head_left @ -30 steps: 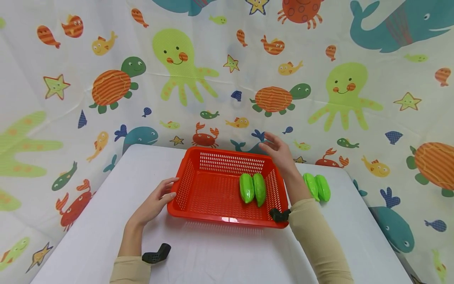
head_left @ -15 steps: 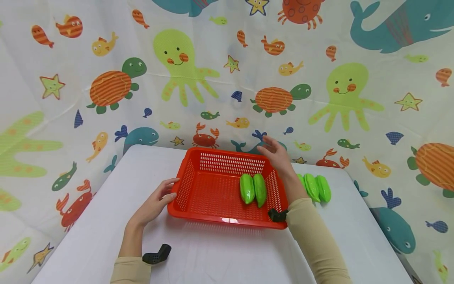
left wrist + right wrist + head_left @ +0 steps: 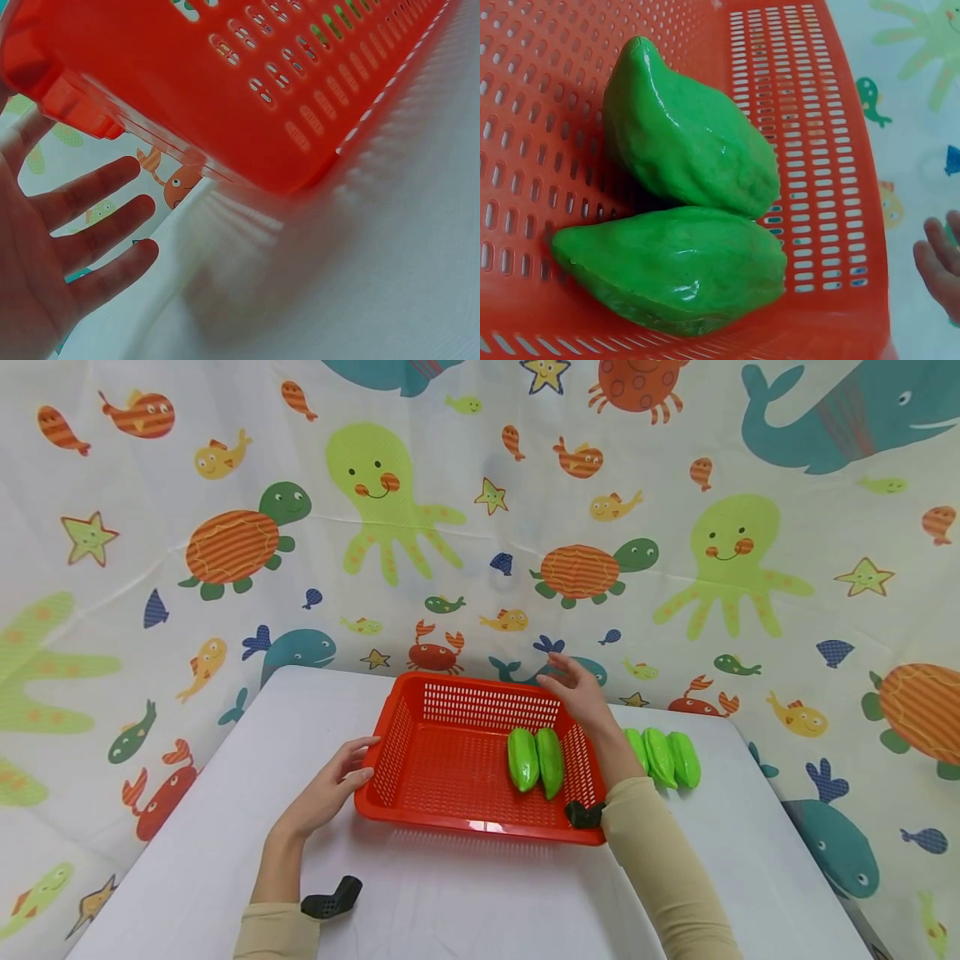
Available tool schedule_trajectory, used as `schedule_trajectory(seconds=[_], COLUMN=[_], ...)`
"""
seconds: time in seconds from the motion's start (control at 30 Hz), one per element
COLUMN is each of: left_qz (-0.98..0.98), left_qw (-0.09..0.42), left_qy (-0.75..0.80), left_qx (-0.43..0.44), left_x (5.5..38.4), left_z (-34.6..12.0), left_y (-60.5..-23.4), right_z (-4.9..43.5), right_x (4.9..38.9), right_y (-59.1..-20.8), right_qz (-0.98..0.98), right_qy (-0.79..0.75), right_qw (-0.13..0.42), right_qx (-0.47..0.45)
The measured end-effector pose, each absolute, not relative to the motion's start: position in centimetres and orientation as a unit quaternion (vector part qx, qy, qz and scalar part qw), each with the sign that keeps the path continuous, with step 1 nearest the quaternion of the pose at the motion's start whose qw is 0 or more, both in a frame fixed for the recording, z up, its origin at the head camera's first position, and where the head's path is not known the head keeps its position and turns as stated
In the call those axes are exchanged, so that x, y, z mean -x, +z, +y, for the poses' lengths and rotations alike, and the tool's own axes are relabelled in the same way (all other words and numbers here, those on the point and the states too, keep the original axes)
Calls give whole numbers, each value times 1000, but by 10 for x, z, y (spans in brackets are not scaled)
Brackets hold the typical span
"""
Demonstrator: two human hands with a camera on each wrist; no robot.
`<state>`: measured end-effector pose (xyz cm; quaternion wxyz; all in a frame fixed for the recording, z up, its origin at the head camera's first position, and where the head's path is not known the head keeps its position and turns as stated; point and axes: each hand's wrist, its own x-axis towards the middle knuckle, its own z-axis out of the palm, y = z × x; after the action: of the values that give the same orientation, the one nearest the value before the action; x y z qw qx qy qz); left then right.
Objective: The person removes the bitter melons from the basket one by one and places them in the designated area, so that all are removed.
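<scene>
A red plastic basket (image 3: 450, 831) with slotted walls stands on the table, and two glossy green fruit-like pieces with pointed ends, one green piece (image 3: 522, 760) and another green piece (image 3: 551, 763), lie side by side in its right part. My left hand (image 3: 333, 783) is at the basket's left rim, its fingers loosely extended; the left wrist view has them spread below the rim. Over the basket's back right corner, my right hand (image 3: 587, 697) holds nothing, with fingers loosely bent. Its fingertips show at the edge of the right wrist view, beyond the basket wall.
To the right of the basket, several more green pieces (image 3: 662, 758) lie in a row on the white-covered table (image 3: 450, 902), partly behind my right forearm. A curtain (image 3: 480, 552) printed with sea animals hangs behind the table. Each wrist carries a black device.
My right hand and forearm have drifted slightly left and down, uncovering more of the green pieces on the right. My left hand stays at the rim.
</scene>
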<state>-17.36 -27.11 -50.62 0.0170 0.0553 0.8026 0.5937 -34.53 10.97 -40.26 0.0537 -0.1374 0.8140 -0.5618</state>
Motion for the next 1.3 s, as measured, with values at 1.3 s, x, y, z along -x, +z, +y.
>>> schedule_trajectory(seconds=[1.3], left_qz=[801], left_qw=[14], left_qy=[596], left_qx=[-53], left_x=[173], left_z=[-271], left_y=[-506], right_z=[102], right_x=[336], right_y=[-408], right_qz=[866], right_qy=[-404], right_qw=[247], right_qx=[164])
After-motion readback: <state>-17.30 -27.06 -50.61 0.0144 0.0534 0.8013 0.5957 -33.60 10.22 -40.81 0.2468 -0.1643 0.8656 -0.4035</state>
